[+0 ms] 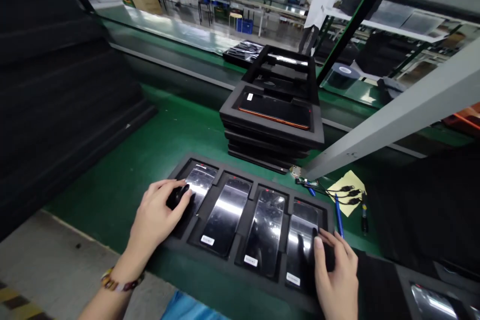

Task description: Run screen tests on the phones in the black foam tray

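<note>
A black foam tray (225, 166) lies on the green bench with several glossy dark smartphones in its slots. At its left end, my left hand (159, 210) is closed over the edge, thumb and fingertips touching or very near the leftmost phone (202, 180). My right hand (339, 265) curls round the right end, with its thumb beside the rightmost phone (300, 245). Between them lie two more phones (227, 210), (264, 230). White labels show on three phones' lower ends. What lies under my fingers is partly hidden.
Behind the tray rises a stack of foam trays (228, 107), with an orange-edged phone (277, 110) on top. A grey post (390, 110) slants up at right. Near it are a yellow paper (347, 185), cables and a blue pen (338, 215). Black foam sheets (67, 85) stand left.
</note>
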Available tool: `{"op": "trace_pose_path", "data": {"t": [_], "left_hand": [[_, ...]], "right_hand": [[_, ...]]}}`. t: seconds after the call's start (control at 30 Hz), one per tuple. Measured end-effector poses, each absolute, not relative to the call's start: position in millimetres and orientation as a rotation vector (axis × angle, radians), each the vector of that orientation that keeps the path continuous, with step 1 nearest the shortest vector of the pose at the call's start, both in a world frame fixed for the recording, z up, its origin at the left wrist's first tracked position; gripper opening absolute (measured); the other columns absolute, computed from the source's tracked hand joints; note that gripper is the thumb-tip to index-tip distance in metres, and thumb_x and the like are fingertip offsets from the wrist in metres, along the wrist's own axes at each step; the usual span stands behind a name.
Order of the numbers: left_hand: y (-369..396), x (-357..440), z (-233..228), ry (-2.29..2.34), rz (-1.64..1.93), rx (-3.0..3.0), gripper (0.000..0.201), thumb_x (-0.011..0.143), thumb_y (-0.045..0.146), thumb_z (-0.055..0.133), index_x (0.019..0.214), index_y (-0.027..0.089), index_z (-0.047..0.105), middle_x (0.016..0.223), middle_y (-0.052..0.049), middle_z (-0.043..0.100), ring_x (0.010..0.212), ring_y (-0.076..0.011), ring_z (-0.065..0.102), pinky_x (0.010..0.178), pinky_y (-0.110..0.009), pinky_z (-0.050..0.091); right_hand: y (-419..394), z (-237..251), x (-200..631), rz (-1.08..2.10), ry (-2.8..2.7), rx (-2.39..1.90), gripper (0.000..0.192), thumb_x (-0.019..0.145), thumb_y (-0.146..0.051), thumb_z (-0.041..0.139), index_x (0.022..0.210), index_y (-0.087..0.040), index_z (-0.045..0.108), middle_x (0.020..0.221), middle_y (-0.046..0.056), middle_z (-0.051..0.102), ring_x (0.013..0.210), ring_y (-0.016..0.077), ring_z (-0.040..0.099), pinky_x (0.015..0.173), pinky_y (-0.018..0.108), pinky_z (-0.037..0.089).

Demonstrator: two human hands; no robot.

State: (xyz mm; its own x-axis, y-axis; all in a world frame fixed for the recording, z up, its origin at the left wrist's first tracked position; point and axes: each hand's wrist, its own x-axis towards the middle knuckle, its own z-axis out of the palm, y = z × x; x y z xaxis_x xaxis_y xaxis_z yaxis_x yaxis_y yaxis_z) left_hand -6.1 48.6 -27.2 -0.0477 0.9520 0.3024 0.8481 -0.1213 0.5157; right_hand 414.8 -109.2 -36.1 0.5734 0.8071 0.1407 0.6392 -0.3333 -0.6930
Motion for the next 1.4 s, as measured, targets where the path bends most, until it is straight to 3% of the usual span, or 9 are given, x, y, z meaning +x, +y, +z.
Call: {"op": "trace_pose_path", "data": {"t": [0.2, 0.5, 0.7, 0.83, 1.07, 1.17, 1.3, 1.4], "left_hand": [[51, -6, -28, 1.904, 0.915, 2.037, 0.039, 0.101, 0.056, 0.062, 0.118, 0.025, 0.077, 0.122, -0.009, 0.077, 0.125, -0.0314, 0.066, 0.108, -0.049, 0.05], [53, -5, -30, 1.855, 0.979, 2.057, 0.031, 0.103, 0.048, 0.063, 0.116, 0.023, 0.077, 0.121, -0.01, 0.075, 0.126, -0.0309, 0.065, 0.109, -0.049, 0.05], [54, -2, -27, 1.867, 0.972, 1.99, 0.03, 0.103, 0.045, 0.063, 0.118, 0.024, 0.078, 0.124, -0.011, 0.074, 0.124, -0.0308, 0.068, 0.11, -0.05, 0.053], [58, -4, -24, 1.866, 0.959, 1.975, 0.036, 0.104, 0.051, 0.062, 0.119, 0.023, 0.078, 0.125, -0.013, 0.076, 0.128, -0.0329, 0.066, 0.113, -0.054, 0.052], [82, 6, -17, 1.809, 0.753, 2.166, 0.059, 0.107, 0.063, 0.052, 0.144, 0.02, 0.069, 0.141, -0.017, 0.073, 0.141, -0.0375, 0.059, 0.12, -0.058, 0.046], [98, 13, -4, 1.841, 0.616, 2.224, 0.064, 0.107, 0.065, 0.05, 0.147, 0.018, 0.066, 0.134, -0.018, 0.077, 0.132, -0.0397, 0.063, 0.114, -0.058, 0.05], [130, 19, 30, 1.959, 0.244, 2.183, 0.064, 0.106, 0.073, 0.045, 0.135, 0.022, 0.071, 0.104, -0.015, 0.082, 0.103, -0.0392, 0.073, 0.092, -0.05, 0.056], [161, 21, 41, 1.959, 0.093, 2.203, 0.066, 0.103, 0.079, 0.046, 0.131, 0.025, 0.073, 0.105, -0.014, 0.082, 0.1, -0.04, 0.074, 0.09, -0.05, 0.055]], "right_hand": [[-99, -29, 409, 0.241, -1.141, -2.082, 0.075, 0.094, -0.088, 0.054, 0.116, -0.021, 0.078, 0.128, 0.017, 0.077, 0.146, 0.0414, 0.054, 0.12, 0.062, 0.045], [-108, -27, 403, 0.208, -1.034, -2.131, 0.081, 0.087, -0.096, 0.054, 0.113, -0.024, 0.08, 0.133, 0.014, 0.075, 0.134, 0.0408, 0.066, 0.119, 0.061, 0.048], [-96, -35, 412, 0.322, -1.02, -2.148, 0.082, 0.082, -0.099, 0.055, 0.113, -0.027, 0.078, 0.131, 0.014, 0.076, 0.14, 0.0476, 0.061, 0.117, 0.071, 0.047], [-91, -38, 410, 0.304, -1.094, -2.08, 0.082, 0.085, -0.097, 0.056, 0.117, -0.025, 0.078, 0.134, 0.015, 0.073, 0.146, 0.0443, 0.057, 0.121, 0.068, 0.046], [-81, -34, 410, 0.372, -1.117, -2.022, 0.069, 0.095, -0.082, 0.058, 0.128, -0.024, 0.077, 0.145, 0.015, 0.068, 0.157, 0.0354, 0.049, 0.127, 0.058, 0.045], [-79, -28, 414, 0.46, -1.096, -2.044, 0.066, 0.096, -0.081, 0.058, 0.129, -0.027, 0.077, 0.146, 0.013, 0.068, 0.157, 0.0333, 0.049, 0.125, 0.055, 0.047], [-76, -15, 421, 0.464, -1.115, -2.049, 0.066, 0.095, -0.081, 0.06, 0.126, -0.026, 0.079, 0.132, 0.013, 0.074, 0.148, 0.0333, 0.057, 0.123, 0.055, 0.048], [-70, -9, 427, 0.463, -1.131, -2.042, 0.06, 0.095, -0.079, 0.064, 0.12, -0.027, 0.08, 0.122, 0.011, 0.077, 0.132, 0.0315, 0.065, 0.119, 0.053, 0.052]]}}
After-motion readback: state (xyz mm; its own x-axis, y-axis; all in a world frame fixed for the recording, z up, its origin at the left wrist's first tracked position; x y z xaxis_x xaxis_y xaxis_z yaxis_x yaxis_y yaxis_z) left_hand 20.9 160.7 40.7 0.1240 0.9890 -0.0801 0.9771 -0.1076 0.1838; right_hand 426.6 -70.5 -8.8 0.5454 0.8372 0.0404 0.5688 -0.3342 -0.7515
